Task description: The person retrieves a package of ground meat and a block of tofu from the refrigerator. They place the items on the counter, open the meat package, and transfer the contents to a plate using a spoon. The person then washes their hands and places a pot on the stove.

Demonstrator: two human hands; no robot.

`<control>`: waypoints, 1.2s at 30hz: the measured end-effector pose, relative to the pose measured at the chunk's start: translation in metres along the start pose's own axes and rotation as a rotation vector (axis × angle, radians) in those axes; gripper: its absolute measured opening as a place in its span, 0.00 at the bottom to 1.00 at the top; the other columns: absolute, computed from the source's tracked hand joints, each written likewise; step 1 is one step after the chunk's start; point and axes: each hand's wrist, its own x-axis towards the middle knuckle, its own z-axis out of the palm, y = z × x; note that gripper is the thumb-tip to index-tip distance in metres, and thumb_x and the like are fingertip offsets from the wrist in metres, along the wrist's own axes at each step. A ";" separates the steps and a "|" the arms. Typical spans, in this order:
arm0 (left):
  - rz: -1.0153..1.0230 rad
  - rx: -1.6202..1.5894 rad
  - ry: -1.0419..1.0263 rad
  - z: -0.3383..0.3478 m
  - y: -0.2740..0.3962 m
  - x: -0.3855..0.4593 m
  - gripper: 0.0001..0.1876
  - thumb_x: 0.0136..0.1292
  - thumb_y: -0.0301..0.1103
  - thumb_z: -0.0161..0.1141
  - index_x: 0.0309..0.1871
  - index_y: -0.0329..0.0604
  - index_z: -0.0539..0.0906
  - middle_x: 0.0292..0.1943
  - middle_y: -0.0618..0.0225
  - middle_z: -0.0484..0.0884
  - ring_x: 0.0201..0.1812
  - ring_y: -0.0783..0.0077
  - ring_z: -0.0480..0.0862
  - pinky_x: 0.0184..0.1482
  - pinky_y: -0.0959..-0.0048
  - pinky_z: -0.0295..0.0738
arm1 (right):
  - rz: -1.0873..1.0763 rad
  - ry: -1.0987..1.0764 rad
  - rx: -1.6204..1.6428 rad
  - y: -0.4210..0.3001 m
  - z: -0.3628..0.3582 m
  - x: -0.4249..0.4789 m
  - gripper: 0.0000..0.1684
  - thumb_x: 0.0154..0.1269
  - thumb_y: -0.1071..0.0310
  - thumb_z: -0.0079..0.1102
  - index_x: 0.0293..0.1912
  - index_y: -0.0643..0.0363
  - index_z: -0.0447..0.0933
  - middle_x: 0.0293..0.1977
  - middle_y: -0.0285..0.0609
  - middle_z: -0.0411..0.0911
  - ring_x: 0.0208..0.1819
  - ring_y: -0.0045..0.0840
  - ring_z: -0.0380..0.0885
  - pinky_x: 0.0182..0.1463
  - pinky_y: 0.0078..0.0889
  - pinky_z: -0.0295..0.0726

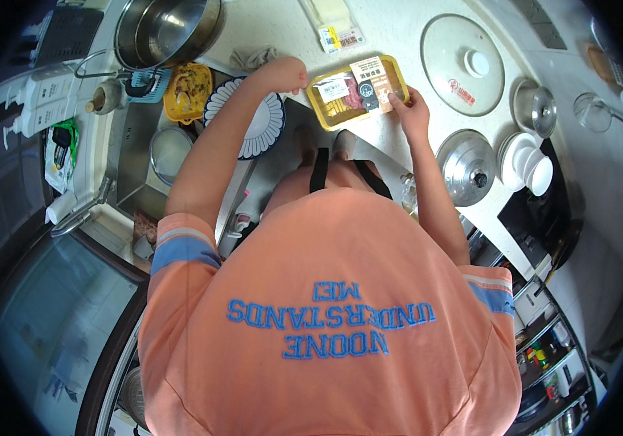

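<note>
My right hand (414, 114) grips the right end of a yellow plastic food tray (319, 121), its thumb on top of a paper label band. Clear film covers the tray, and pinkish meat (352, 95) shows through it. Beside the tray's left corner is my left hand (288, 75), with its fingers curled in. Whether it pinches the film's edge is hidden. Below that forearm a blue-and-white fluted plate (260, 131) is partly covered by the arm. Behind the tray lies another clear package (339, 30) with printed labels.
A grey cloth (254, 57) lies behind my left wrist. At left are a steel pot (167, 32), a yellow container (187, 90), and a sink (132, 158) with a faucet (80, 215). Rightward sit a glass lid (453, 60), a metal lid (466, 163) and white bowls (524, 163).
</note>
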 end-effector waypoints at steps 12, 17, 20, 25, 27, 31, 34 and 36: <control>0.036 -0.087 -0.175 -0.005 0.004 0.009 0.08 0.58 0.32 0.62 0.31 0.36 0.86 0.22 0.67 0.84 0.22 0.76 0.80 0.27 0.72 0.75 | -0.669 -0.180 -0.241 -0.097 0.044 -0.071 0.20 0.53 0.76 0.67 0.48 0.57 0.82 0.45 0.46 0.82 0.50 0.43 0.79 0.54 0.42 0.79; 0.148 0.141 0.034 0.008 0.008 0.004 0.10 0.53 0.37 0.63 0.30 0.39 0.86 0.22 0.59 0.84 0.24 0.63 0.82 0.30 0.64 0.77 | -0.672 -0.258 -0.352 -0.091 0.075 -0.084 0.26 0.50 0.72 0.70 0.53 0.55 0.81 0.51 0.44 0.79 0.53 0.41 0.78 0.57 0.40 0.78; 0.064 0.189 0.124 0.016 0.017 -0.003 0.12 0.52 0.41 0.63 0.30 0.42 0.86 0.25 0.57 0.84 0.28 0.57 0.84 0.33 0.61 0.78 | -0.569 -0.241 -0.301 -0.091 0.077 -0.080 0.26 0.52 0.72 0.70 0.54 0.54 0.81 0.50 0.44 0.80 0.53 0.41 0.79 0.57 0.40 0.78; -0.028 0.209 0.256 0.026 0.033 -0.017 0.13 0.52 0.44 0.62 0.30 0.44 0.88 0.29 0.55 0.85 0.33 0.52 0.86 0.36 0.58 0.80 | -0.455 -0.203 -0.114 -0.076 0.082 -0.065 0.21 0.57 0.73 0.66 0.53 0.55 0.81 0.41 0.45 0.82 0.46 0.41 0.82 0.51 0.41 0.80; -0.054 0.189 0.245 0.026 0.031 -0.019 0.14 0.53 0.44 0.62 0.31 0.43 0.88 0.30 0.56 0.86 0.35 0.52 0.86 0.38 0.57 0.80 | -0.387 -0.223 -0.080 -0.075 0.083 -0.059 0.20 0.58 0.74 0.64 0.52 0.56 0.81 0.37 0.45 0.82 0.43 0.42 0.82 0.48 0.42 0.81; -0.039 0.169 0.315 0.032 0.024 -0.023 0.16 0.54 0.45 0.63 0.38 0.44 0.88 0.38 0.56 0.87 0.41 0.52 0.87 0.43 0.57 0.81 | -0.256 -0.258 -0.144 -0.088 0.083 -0.050 0.17 0.56 0.75 0.63 0.48 0.56 0.80 0.35 0.46 0.81 0.40 0.43 0.82 0.45 0.45 0.81; -0.013 0.245 0.233 0.031 0.030 -0.017 0.17 0.54 0.44 0.65 0.43 0.43 0.87 0.42 0.56 0.87 0.46 0.52 0.87 0.47 0.57 0.81 | -0.349 -0.221 -0.340 -0.090 0.090 -0.048 0.20 0.54 0.72 0.67 0.48 0.54 0.75 0.40 0.48 0.79 0.44 0.45 0.82 0.46 0.47 0.81; -0.014 0.270 0.170 0.033 0.031 -0.009 0.17 0.54 0.43 0.66 0.43 0.42 0.87 0.43 0.55 0.87 0.47 0.51 0.87 0.49 0.56 0.81 | -0.338 -0.256 -0.402 -0.098 0.089 -0.046 0.22 0.53 0.70 0.69 0.48 0.53 0.74 0.42 0.49 0.78 0.46 0.46 0.82 0.47 0.48 0.81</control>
